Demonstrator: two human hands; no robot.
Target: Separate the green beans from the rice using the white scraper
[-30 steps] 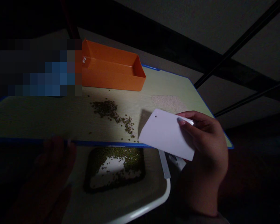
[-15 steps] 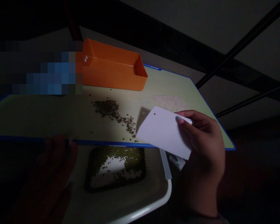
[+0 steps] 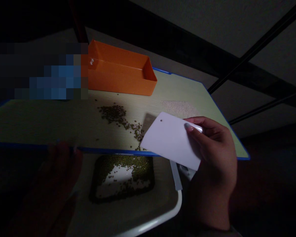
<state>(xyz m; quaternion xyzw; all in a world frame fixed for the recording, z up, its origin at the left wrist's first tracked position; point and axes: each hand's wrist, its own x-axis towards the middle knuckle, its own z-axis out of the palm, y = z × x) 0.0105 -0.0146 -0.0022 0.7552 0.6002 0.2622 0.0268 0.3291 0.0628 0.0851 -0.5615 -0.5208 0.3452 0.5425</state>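
My right hand (image 3: 213,154) grips a white plastic scraper card (image 3: 171,140) by its right side, its left edge resting on the blue-edged board (image 3: 51,121) beside a trail of green beans (image 3: 120,120). My left hand (image 3: 61,164) is in shadow at the board's front edge, its fingers curled around that edge. Below the edge sits a dark tray of green beans (image 3: 123,176) on a white tray (image 3: 150,210). A pale patch of small grains (image 3: 179,107) lies on the board behind the card.
An orange rectangular box (image 3: 119,70) stands at the back of the board. A blurred-out area covers the far left. Dark bars cross the grey floor at the upper right. Loose beans are scattered around the main pile.
The card in my right hand has slid left along the board's front, closing on the bean trail. My left hand stays at the board's edge.
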